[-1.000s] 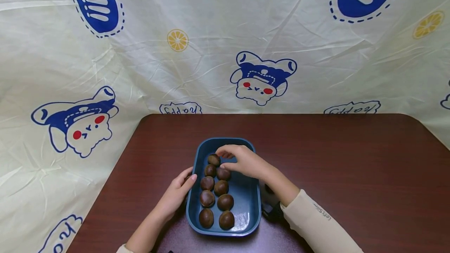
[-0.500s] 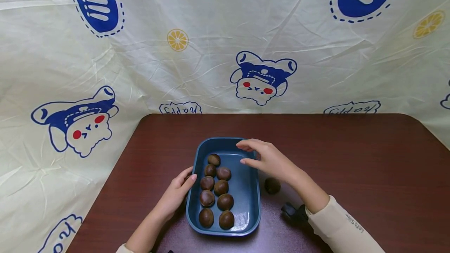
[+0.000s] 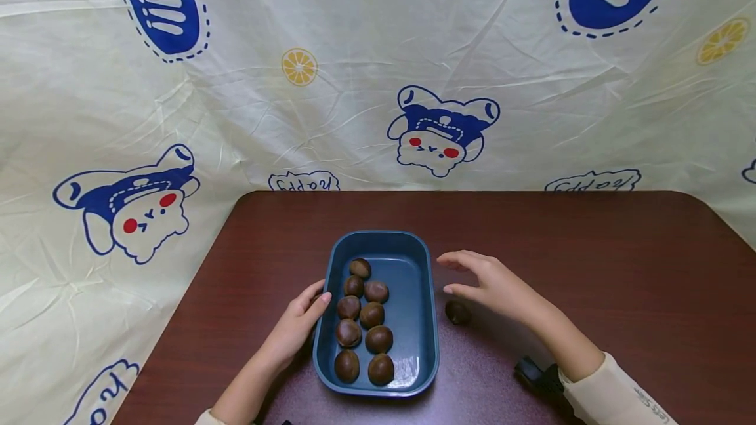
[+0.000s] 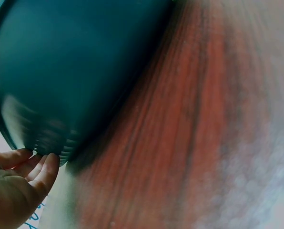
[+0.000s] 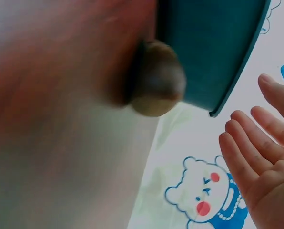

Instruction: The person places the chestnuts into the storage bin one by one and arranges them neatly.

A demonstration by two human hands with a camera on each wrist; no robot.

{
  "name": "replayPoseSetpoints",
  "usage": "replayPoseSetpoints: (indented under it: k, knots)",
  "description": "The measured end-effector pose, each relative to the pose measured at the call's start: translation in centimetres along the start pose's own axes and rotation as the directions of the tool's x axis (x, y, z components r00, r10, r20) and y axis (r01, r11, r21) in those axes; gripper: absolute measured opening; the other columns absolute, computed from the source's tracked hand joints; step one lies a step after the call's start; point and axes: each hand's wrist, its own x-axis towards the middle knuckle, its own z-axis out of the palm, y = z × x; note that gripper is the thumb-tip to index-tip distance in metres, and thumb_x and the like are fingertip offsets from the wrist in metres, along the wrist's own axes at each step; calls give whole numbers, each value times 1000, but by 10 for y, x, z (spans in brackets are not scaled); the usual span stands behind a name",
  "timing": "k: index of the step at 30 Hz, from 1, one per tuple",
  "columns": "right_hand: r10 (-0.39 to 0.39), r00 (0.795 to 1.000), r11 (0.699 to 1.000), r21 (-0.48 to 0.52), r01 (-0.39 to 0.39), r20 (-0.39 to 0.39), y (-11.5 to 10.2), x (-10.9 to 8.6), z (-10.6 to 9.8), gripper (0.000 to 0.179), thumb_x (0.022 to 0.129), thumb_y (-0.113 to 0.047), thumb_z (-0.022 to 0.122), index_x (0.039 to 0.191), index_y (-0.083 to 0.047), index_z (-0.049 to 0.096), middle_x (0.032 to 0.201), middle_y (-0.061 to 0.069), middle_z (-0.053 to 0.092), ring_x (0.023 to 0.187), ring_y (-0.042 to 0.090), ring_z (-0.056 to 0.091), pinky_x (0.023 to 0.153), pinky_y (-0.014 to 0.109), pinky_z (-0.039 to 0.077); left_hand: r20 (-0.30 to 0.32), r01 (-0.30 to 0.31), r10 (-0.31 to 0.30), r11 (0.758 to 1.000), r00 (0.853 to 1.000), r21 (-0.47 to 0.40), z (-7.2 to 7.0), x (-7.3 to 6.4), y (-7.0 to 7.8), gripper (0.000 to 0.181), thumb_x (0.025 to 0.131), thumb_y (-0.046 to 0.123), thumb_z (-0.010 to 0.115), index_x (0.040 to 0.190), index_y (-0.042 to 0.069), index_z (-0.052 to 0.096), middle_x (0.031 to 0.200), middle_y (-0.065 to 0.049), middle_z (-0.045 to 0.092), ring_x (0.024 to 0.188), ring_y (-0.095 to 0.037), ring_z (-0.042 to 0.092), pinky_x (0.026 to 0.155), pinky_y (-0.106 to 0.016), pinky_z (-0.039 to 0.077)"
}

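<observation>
A blue rectangular tray [image 3: 411, 340] holds several brown chestnuts [image 3: 378, 340] in two uneven columns along its left and middle. My left hand [image 3: 296, 323] grips the tray's left side, the thumb at the rim and the fingers against the outer wall. The left wrist view shows those fingertips [image 4: 50, 162] touching the tray wall [image 4: 75, 62]. Over the table, right of the tray, my right hand [image 3: 496, 286] hovers with fingers apart and holds nothing. One chestnut [image 3: 457, 312] lies on the table just below its thumb, close to the tray; it looms large in the right wrist view.
The dark red-brown table [image 3: 590, 267] extends to both sides and behind the tray. A pale printed cloth [image 3: 354, 130] hangs behind it. A black wrist device [image 3: 539, 374] sits at my right cuff.
My right hand has left the far chestnuts inside the tray and drawn back to the right, past the rim. The loose chestnut has come into view. My left hand and the tray stay put.
</observation>
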Motion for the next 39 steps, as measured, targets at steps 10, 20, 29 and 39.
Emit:
replayPoseSetpoints:
  k: [10,20,29,39]
  knots:
    - [-3,984,1000,-22,7,179,17,-11,6,42,79,-18,69,115,1,55,109,10,59,99,25,56,81,40,46,4,-10,10,1000,1000,-12,0,0,-1,46,94,25,48,131,-1,40,122,-20,49,106,-29,49,84,-34,44]
    - [-49,971,991,-112,77,235,26,-15,11,32,74,-12,73,104,-5,61,99,1,59,88,15,53,75,33,46,2,-3,3,1000,1000,7,0,1,-1,48,93,28,49,131,0,40,123,-18,49,107,-29,49,86,-36,43]
    - [-55,974,991,-109,81,220,27,-16,10,31,75,-10,72,103,-4,60,98,1,59,86,15,54,72,32,47,2,-3,3,1000,1000,-1,0,0,0,47,93,27,49,131,1,40,123,-18,49,107,-28,49,86,-35,43]
    - [-51,989,992,-108,66,136,21,-14,4,33,76,-9,71,106,-2,59,100,2,59,86,15,54,73,33,47,-7,1,-1,1000,1000,9,0,0,-1,47,93,28,49,131,1,40,123,-17,49,107,-29,49,88,-39,42]
